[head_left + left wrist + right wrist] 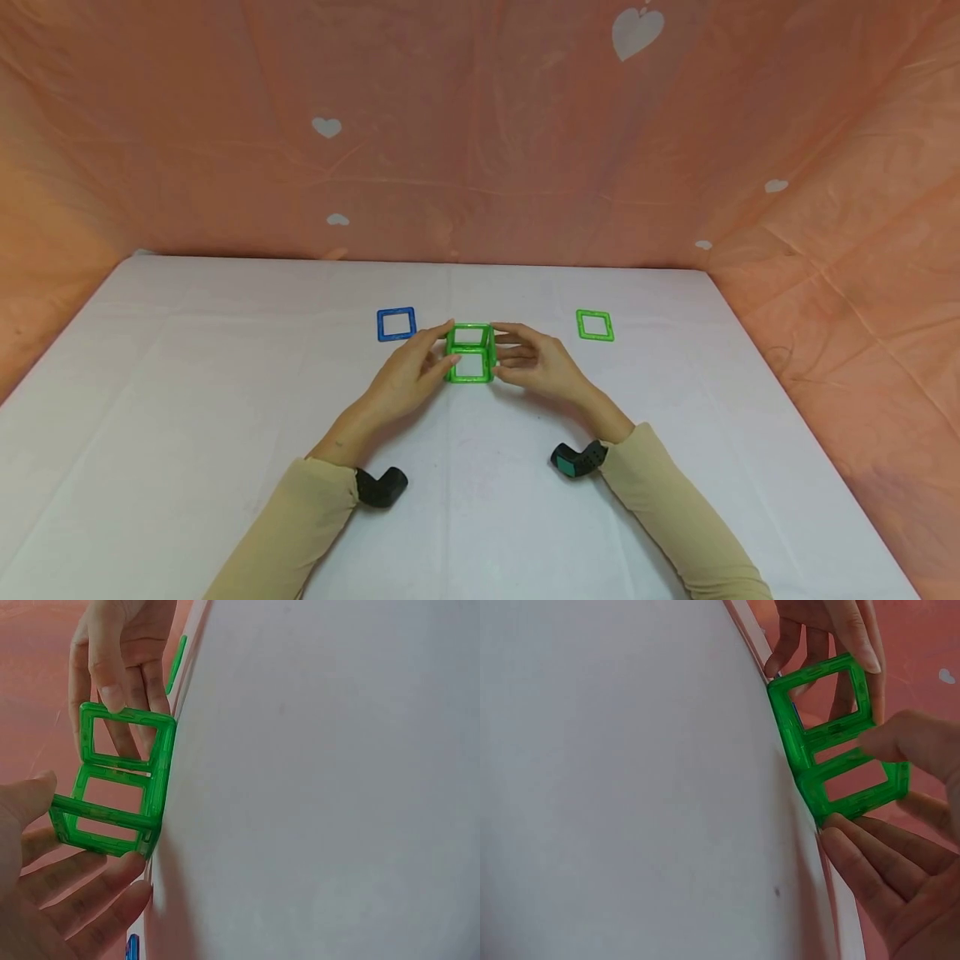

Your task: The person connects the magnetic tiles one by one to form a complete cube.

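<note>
Between the two hands, close over the middle of the table, is an open box (470, 380) built of green translucent square magnetic tiles. My left hand (401, 379) holds its left side, thumb near the front upper edge and fingers farther back. On the opposite side, my right hand (543, 362) holds the box with thumb and fingertips. In the left wrist view the tiles (163, 780) stand joined at right angles, with the left fingers (112, 877) along one lower edge. The right wrist view shows the right thumb (907, 742) on one tile edge and fingertips at a lower corner.
A blue square tile (396, 337) lies flat just behind the left hand. Farther right, a loose green square tile (596, 337) lies on the white table (187, 375). Orange cloth (480, 125) with pale hearts rises behind the table and along its sides.
</note>
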`<state>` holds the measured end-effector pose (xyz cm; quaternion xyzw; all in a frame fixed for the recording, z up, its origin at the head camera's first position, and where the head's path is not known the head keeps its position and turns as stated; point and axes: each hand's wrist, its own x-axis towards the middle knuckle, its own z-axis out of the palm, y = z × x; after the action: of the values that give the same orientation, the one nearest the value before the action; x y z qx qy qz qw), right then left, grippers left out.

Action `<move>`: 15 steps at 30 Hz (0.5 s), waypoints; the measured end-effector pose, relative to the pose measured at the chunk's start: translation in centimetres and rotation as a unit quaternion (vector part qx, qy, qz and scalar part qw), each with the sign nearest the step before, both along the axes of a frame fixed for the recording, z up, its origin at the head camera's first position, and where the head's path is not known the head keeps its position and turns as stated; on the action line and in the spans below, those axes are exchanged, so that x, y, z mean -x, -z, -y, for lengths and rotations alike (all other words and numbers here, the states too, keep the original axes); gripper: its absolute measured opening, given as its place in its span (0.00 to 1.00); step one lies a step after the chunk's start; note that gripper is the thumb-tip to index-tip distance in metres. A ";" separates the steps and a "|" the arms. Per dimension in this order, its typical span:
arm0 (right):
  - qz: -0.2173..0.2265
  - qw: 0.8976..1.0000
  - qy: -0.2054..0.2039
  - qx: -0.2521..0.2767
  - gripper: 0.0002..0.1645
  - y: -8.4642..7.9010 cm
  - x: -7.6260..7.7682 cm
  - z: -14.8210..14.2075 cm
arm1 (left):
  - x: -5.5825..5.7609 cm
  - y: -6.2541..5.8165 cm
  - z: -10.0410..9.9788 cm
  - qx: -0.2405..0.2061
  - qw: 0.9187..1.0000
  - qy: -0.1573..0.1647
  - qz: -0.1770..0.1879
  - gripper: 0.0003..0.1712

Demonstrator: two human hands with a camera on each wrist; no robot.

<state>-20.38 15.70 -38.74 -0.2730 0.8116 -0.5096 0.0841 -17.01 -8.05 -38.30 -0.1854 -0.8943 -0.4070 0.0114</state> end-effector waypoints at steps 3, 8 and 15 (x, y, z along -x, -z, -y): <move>0.000 1.000 0.006 -0.001 0.37 0.1 0.0 0.1 | 0.0 0.0 -0.1 -0.005 1.000 0.000 -0.003 0.31; -0.008 1.000 0.021 -0.018 0.31 -1.2 -0.9 0.6 | 0.0 0.1 -0.1 -0.007 1.000 0.001 0.000 0.31; -0.001 1.000 0.022 -0.020 0.29 -3.2 -2.1 1.0 | 0.0 0.1 0.2 -0.024 1.000 0.007 0.004 0.30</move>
<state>-18.31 14.68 -35.56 -0.2538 0.8276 -0.4945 0.0779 -17.05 -8.21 -38.40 -0.1898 -0.8832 -0.4288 0.0098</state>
